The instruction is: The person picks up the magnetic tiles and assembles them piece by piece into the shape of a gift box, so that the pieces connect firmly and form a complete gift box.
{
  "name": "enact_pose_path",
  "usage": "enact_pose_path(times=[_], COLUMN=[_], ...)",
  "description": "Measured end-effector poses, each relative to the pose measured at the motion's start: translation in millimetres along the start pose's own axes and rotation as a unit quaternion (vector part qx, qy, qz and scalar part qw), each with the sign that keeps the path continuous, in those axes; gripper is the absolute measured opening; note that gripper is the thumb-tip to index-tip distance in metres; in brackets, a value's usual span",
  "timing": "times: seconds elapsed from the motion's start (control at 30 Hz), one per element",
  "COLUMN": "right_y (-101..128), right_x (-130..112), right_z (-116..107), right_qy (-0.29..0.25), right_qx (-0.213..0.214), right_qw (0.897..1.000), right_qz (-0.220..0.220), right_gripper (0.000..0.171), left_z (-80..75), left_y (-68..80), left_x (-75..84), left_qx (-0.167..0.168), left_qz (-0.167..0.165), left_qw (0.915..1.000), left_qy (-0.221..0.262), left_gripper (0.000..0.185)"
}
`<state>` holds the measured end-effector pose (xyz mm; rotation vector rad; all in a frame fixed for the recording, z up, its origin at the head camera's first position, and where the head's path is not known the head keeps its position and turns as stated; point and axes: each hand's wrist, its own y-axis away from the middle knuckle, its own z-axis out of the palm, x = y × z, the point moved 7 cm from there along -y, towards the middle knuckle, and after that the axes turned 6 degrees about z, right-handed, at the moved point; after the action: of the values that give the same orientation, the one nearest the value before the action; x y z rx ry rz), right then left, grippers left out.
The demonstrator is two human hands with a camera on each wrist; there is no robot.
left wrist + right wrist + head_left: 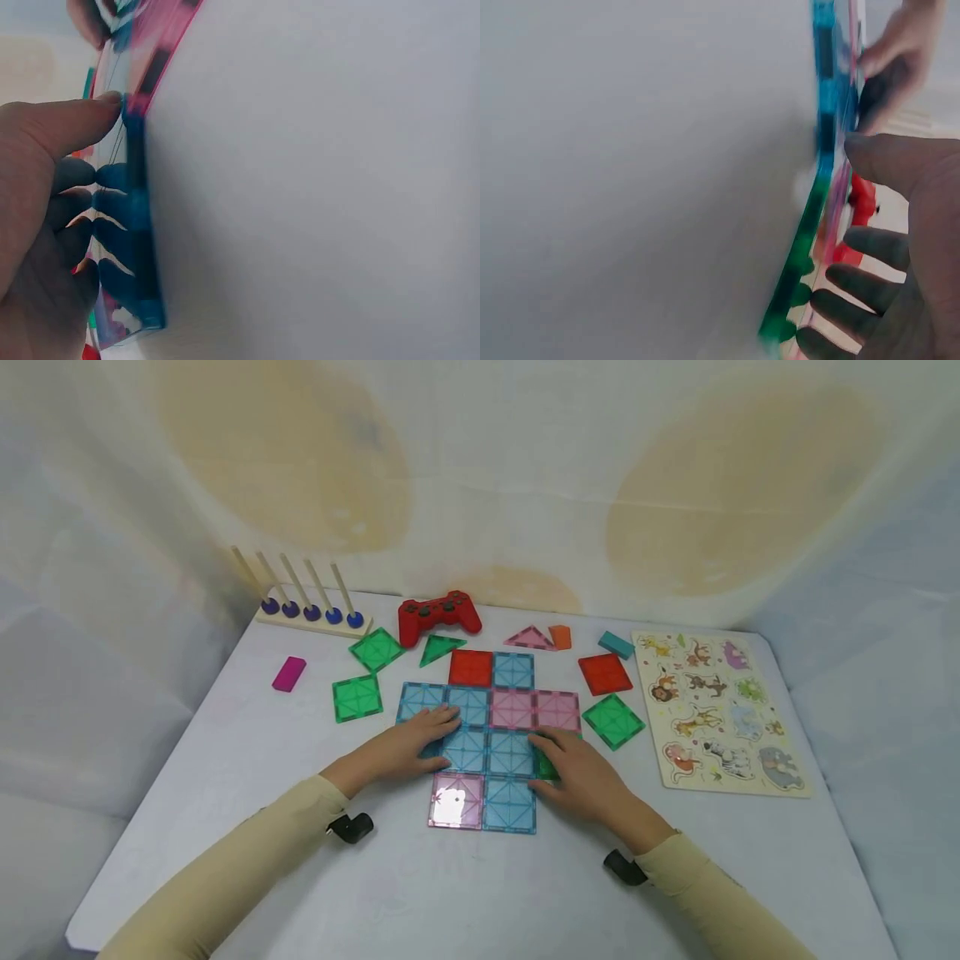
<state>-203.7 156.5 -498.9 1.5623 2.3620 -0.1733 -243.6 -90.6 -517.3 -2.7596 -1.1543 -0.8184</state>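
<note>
Two hands lie flat with fingers straight, left hand (405, 745) and right hand (577, 777), on the tiles (487, 735) mid-counter (225, 793); stiff, light and slick, they seem best pinched by their edges.

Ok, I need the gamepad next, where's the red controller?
In the head view, the red controller lies at the table's far edge, between the peg board and pink triangle tile.

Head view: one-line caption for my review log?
Both hands rest flat on joined tiles on a table.
</note>
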Motion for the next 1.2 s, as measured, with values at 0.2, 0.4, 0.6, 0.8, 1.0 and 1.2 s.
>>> enact_pose_path(times=[0.2,0.4,0.6,0.8,1.0,1.2], right_y=[8.7,14.9,17.9,18.5,18.3,20.4], right_x=[29.0,45.7,47.5,45.0,43.9,41.3], right_z=[-8.4,-8.0,-7.0,-5.3,-6.8,-15.8], right_qy=[-0.013,-0.027,-0.029,-0.048,-0.071,-0.081], right_qx=[0.029,0.011,0.015,0.017,0.015,0.029], right_qw=[0.999,0.996,0.995,0.995,0.993,0.992], right_qz=[0.038,0.09,0.094,0.091,0.097,0.087], right_gripper=[0.078,0.085,0.089,0.09,0.091,0.09], left_z=[10.2,20.7,25.2,24.9,21.5,16.7], left_y=[15.7,21.1,23.4,24.7,26.5,28.5], left_x=[15.3,29.7,38.7,42.2,43.5,40.6], left_qx=[0.01,0.0,-0.001,-0.003,-0.013,-0.013], left_qz=[0.009,0.037,0.046,0.049,0.053,0.067], left_qw=[0.9998,0.9978,0.9944,0.9924,0.9911,0.9932], left_qy=[0.017,-0.055,-0.096,-0.113,-0.121,-0.095], left_gripper=[0.088,0.122,0.131,0.124,0.119,0.111])
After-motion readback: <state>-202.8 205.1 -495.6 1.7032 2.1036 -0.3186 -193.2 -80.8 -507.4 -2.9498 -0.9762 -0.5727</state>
